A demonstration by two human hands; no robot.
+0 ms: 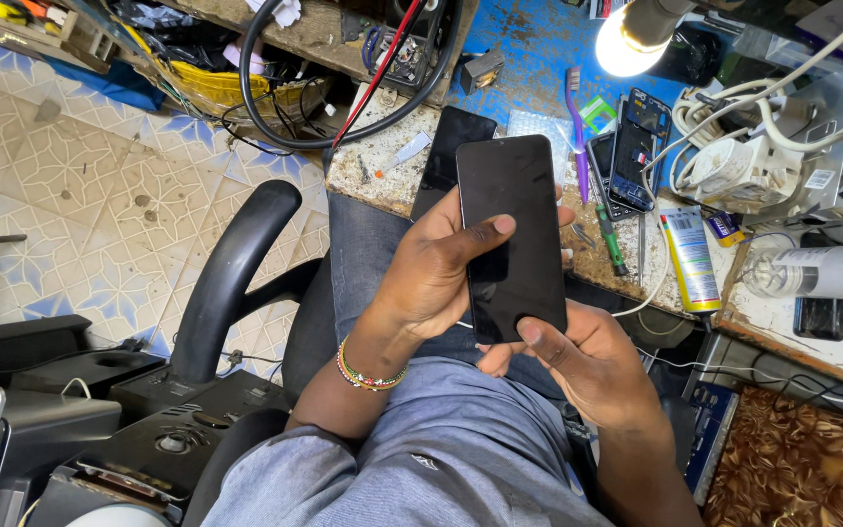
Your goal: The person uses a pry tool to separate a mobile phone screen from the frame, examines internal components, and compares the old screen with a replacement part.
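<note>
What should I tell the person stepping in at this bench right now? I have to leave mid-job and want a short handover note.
Left hand: holds the black phone from its left side, thumb across the dark screen.
Right hand: supports the phone's lower end, thumb on the bottom edge.
Phone is over the lap, screen up, dark, apparently whole.
On the workbench: a second dark phone, an opened phone frame, a purple toothbrush, a green screwdriver, a yellow glue tube.
Done: phone in hand. Left: cannot tell from this view.

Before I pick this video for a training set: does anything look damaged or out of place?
Yes. A stripped phone frame lies opened up on the worn workbench, and loose cables loop over its edge. The black phone held in the left hand and right hand shows no visible cracks.
</note>
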